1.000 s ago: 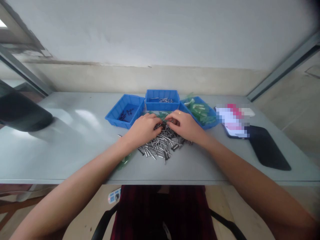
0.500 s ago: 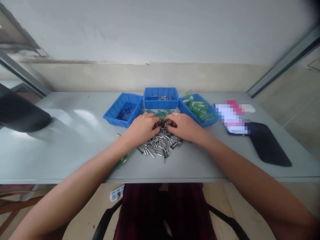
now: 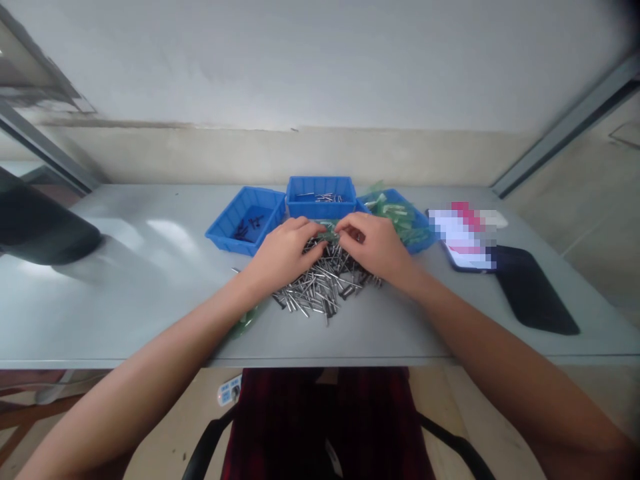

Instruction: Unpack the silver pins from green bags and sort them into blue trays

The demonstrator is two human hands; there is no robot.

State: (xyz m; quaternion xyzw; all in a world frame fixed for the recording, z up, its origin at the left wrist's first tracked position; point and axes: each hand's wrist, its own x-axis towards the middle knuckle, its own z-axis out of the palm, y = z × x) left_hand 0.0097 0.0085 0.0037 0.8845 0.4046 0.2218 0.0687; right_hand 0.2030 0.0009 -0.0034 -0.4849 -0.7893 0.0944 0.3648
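A pile of loose silver pins [image 3: 310,287], which look like blind rivets, with some dark screws [image 3: 346,292] among them, lies on the table before me. My left hand [image 3: 293,247] rests over the pile's left side, thumb and forefinger apart with nothing visible between them. Over the right side, my right hand [image 3: 375,247] has its thumb and forefinger tips close together; whatever may be between them is too small to make out. Green plastic pieces [image 3: 327,227] lie just behind the fingertips, at the pile's far edge.
Three blue bins stand behind the pile: the left bin [image 3: 225,230] holds dark screws, the middle bin [image 3: 320,208] silver pins, the right bin [image 3: 417,249] green plastic packets. A phone [image 3: 463,243] and black pad [image 3: 540,293] lie right. A dark cylinder [image 3: 45,220] is at left.
Both hands have lifted slightly from the pile and their fingers have come out of it. The right hand has shifted a little away from the left, uncovering more pins.
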